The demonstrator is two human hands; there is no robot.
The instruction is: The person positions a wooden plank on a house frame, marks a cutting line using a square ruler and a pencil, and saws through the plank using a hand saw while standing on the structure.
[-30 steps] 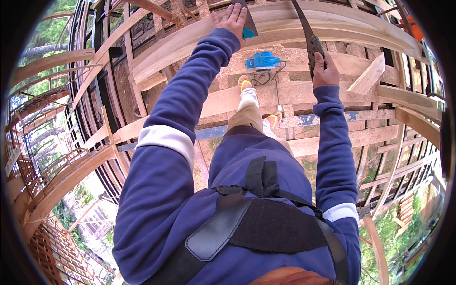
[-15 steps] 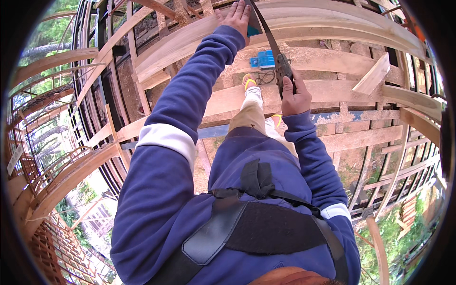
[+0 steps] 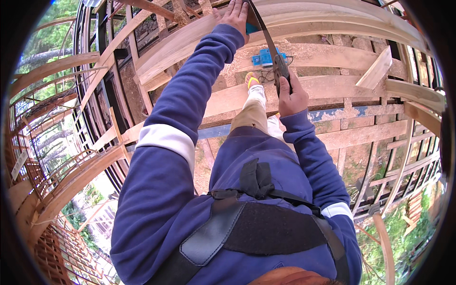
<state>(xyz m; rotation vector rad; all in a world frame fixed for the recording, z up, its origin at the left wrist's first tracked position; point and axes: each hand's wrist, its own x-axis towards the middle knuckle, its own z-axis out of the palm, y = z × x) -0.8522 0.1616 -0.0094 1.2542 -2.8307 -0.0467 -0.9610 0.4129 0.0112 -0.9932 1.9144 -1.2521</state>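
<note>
My right hand (image 3: 293, 96) is closed round the dark handle of a handsaw (image 3: 268, 35). The narrow blade runs away from me, up to the top edge, where it lies over a pale wooden plank (image 3: 183, 53). Flat on that plank, just left of the blade, rests my left hand (image 3: 232, 18), its fingers stretched out. Between this hand and the blade shows part of a teal piece (image 3: 251, 27); its kind I cannot make out. The saw's far tip is cut off by the picture's edge.
A bright blue object (image 3: 262, 58) with a dark cord lies on sawdust-covered boards near my sandalled foot (image 3: 251, 80). At right a short offcut (image 3: 375, 69) lies slanted across a beam. Open gaps show between the boards and slats. Curved-looking timbers (image 3: 80, 173) stand at left.
My right hand and the saw handle have shifted slightly left relative to the blue object. My left hand stays on the plank. The whole view has moved a little.
</note>
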